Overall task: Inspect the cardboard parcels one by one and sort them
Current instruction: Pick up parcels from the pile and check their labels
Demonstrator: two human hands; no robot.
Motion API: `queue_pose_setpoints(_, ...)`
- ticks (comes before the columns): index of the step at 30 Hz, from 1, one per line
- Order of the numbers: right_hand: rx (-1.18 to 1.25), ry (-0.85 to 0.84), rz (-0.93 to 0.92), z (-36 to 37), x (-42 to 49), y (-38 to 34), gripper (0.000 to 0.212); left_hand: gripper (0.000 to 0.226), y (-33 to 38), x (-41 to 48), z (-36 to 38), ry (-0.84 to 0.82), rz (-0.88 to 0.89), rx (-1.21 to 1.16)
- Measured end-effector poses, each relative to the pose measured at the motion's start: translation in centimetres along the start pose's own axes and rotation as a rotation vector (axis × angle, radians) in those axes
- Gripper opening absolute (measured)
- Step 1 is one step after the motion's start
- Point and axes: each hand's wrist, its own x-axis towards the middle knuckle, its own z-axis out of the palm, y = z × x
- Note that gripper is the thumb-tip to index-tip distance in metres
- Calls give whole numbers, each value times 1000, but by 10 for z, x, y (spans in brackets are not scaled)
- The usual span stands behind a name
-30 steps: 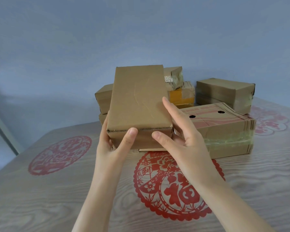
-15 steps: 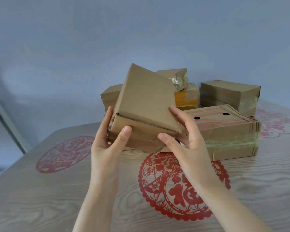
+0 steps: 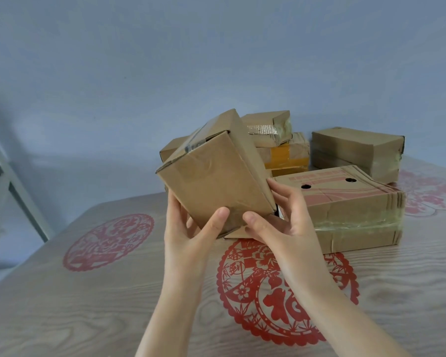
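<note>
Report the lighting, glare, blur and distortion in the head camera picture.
Head view: soft, even light, faint shadows on the table; mild sheen on the tape band of the two-hole parcel; held parcel, left hand and right hand sharp, without motion blur; the frame at far left leans, probably wide-angle distortion.

- Held parcel (image 3: 216,176): plain brown cardboard.
- Large box (image 3: 350,212), right of centre: brown, pink-red print.
- Rear parcel (image 3: 285,157): yellow tape.
- Table (image 3: 62,305): pale woodgrain, red paper-cut medallions (image 3: 281,300).
- Wall (image 3: 165,60): grey-blue.
</note>
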Motion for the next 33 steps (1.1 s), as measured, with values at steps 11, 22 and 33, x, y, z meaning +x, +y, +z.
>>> queue_pose_setpoints(11,-119,71,-50,1,-1,-9,58,72,4,-7,7,24,47,45)
queue_pose_setpoints(22,-99,38,-116,3,-4,-14,45,80,7,-15,5,12,47,113)
queue_pose_setpoints(33,-241,27,-157,0,-2,-10,70,83,10,-11,6,156,85,256)
